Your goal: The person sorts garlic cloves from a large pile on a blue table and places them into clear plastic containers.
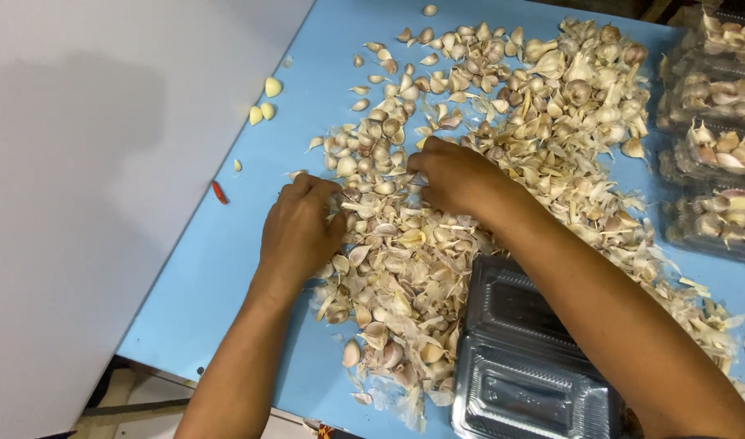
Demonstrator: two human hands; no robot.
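Head view looks down on a blue table covered by a broad heap of garlic cloves and papery skins. Both hands are down in the near-left part of that heap: the left hand is curled with its fingers tucked into the cloves, and the right hand is bunched, fingertips pinched together among them; whether either actually holds a clove cannot be told. Judging by the spread, most of the heap is still unsorted. Only a few peeled yellow cloves lie apart at the far left, near a small red chilli. At the near edge an open clear plastic clamshell tray sits empty. Along the right edge, four filled clear packs hold garlic.
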